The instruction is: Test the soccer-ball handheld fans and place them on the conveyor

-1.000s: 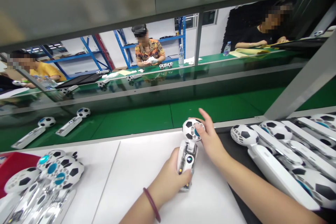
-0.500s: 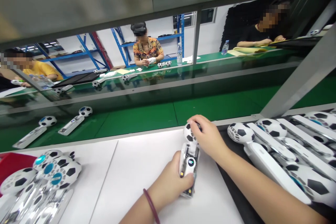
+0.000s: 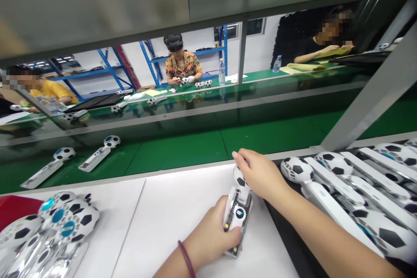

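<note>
My right hand has closed over the football-patterned fan head, probably pressing; my left hand grip wraps its handle at lower centre.

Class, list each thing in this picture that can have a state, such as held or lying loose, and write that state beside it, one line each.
Left hand: shut around the fan's handle.
Right hand: shut over the fan's ball-shaped head.
Fan: held in both hands, small screen lit.
Fans at right: lying loose in a pile.
Fans at left: lying heaped.
Two fans on the green belt: lying flat, apart.
</note>
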### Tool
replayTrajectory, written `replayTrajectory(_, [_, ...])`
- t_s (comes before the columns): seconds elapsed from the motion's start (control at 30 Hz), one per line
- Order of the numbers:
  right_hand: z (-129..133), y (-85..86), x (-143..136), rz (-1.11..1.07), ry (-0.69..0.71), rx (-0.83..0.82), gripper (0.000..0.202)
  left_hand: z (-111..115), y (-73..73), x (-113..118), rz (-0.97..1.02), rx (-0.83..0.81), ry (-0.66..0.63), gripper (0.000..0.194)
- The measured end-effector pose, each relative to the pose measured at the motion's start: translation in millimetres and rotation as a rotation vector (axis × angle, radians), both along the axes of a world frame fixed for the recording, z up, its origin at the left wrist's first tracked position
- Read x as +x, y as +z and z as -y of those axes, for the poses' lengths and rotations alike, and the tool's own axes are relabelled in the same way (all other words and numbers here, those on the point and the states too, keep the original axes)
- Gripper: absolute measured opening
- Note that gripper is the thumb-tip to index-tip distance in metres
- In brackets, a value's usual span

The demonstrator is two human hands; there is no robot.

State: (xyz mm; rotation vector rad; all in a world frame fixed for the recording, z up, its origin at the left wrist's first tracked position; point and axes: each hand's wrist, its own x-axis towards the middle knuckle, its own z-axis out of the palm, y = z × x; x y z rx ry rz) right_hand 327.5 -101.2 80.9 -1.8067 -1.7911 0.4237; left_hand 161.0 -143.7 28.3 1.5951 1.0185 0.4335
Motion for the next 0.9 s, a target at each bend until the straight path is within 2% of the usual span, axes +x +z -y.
replayTrajectory(0.13, [3.9,6.7,0.2,0.026,0.010,0.024,0.042,1.0,-0.8,-1.8,0.014,0.002,-0.020,0.033])
replayTrajectory(0.23, [2.0,4.0,1.0,-0.092,0.016,0.060,0.042,0.9,-4.2,-1.7,0.078,-0.012,-0.008,0.036])
replayTrajectory(0.3, [-1.4,-3.2,-2.1,-0.325,0.008,0.104,0.037,-0.9,-7.9,-0.3,0.201,-0.091,0.026,0.040])
replayTrajectory(0.37, [-3.9,-13.8,-10.0,-0.692,-0.007,0.116,0.027,-4.2,-12.1,1.4,0.388,-0.233,0.095,0.050])
replayTrajectory(0.4, [-4.0,-19.6,-15.6,-0.885,0.003,0.075,0.030,-6.2,-14.0,2.1,0.482,-0.301,0.144,0.055])
replayTrajectory(0.47, [-1.3,-30.7,-27.7,-1.173,0.098,-0.162,0.044,-10.1,-16.6,2.4,0.636,-0.385,0.234,0.059])
replayTrajectory(0.5, [1.1,-35.4,-32.9,-1.236,0.170,-0.317,0.049,-11.7,-17.3,2.0,0.690,-0.403,0.261,0.059])
replayTrajectory(0.57, [6.5,-42.0,-39.5,-1.229,0.292,-0.538,0.055,-13.9,-17.7,0.3,0.755,-0.443,0.257,0.058])
replayTrajectory(0.6, [8.6,-43.8,-40.6,-1.202,0.327,-0.575,0.055,-14.5,-17.7,-0.7,0.768,-0.464,0.241,0.059])
replayTrajectory(0.7, [10.6,-45.0,-37.1,-1.155,0.381,-0.543,0.047,-15.2,-17.5,-3.3,0.734,-0.511,0.207,0.058])
replayTrajectory(0.9, [8.9,-44.9,-31.5,-1.166,0.417,-0.605,0.043,-14.9,-16.2,-3.5,0.677,-0.510,0.196,0.059])
